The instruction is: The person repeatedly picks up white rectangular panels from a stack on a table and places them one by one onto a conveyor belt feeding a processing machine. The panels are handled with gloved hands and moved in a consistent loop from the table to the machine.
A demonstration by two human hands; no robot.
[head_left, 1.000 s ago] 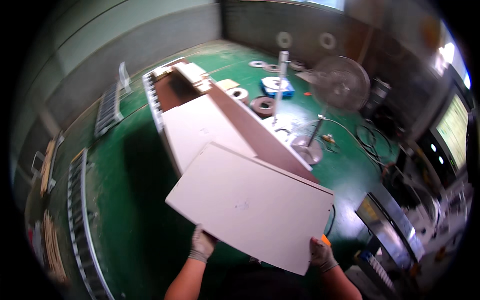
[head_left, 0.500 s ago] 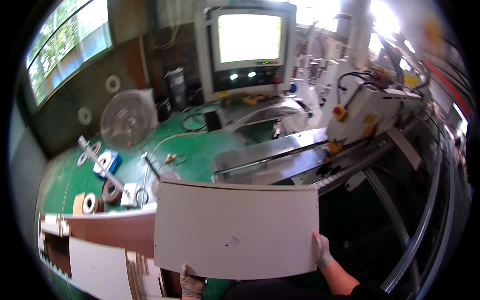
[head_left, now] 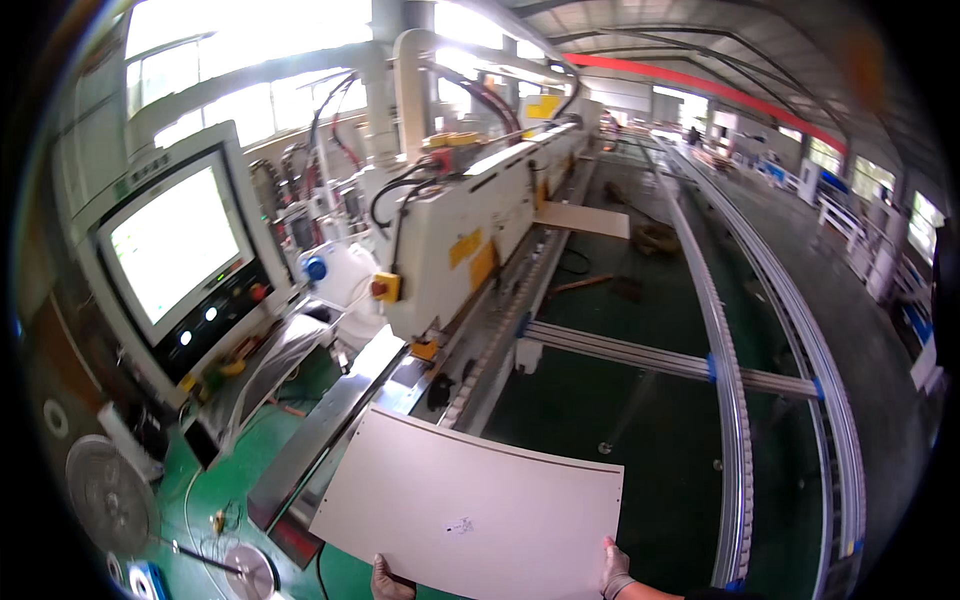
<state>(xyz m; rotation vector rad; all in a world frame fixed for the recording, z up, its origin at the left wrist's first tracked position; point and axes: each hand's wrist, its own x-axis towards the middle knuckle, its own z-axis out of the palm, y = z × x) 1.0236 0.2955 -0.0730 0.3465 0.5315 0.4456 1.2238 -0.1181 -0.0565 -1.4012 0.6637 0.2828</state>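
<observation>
A white rectangular panel (head_left: 480, 490) is held out in front of me, tilted, with a small dark mark near its middle and small holes along its side edges. My left hand (head_left: 392, 580), in a pale glove, grips the near edge toward the left, with the thumb on top. At the near right corner my gloved right hand (head_left: 614, 570) clasps the side edge. The fingers of both hands are partly hidden under the panel. Just past the panel lies the metal infeed bed (head_left: 330, 450) of a long white machine (head_left: 470, 230).
A control cabinet with a lit screen (head_left: 172, 250) stands at left, near a round fan (head_left: 112, 495). Another panel (head_left: 582, 219) sticks out of the machine farther along. Metal roller rails (head_left: 715, 330) run away on the right, joined by a crossbar (head_left: 620, 348).
My view has swung right, from the screen and the stacked boards toward the long machine and rails. The panel has turned along with me, still in both hands.
</observation>
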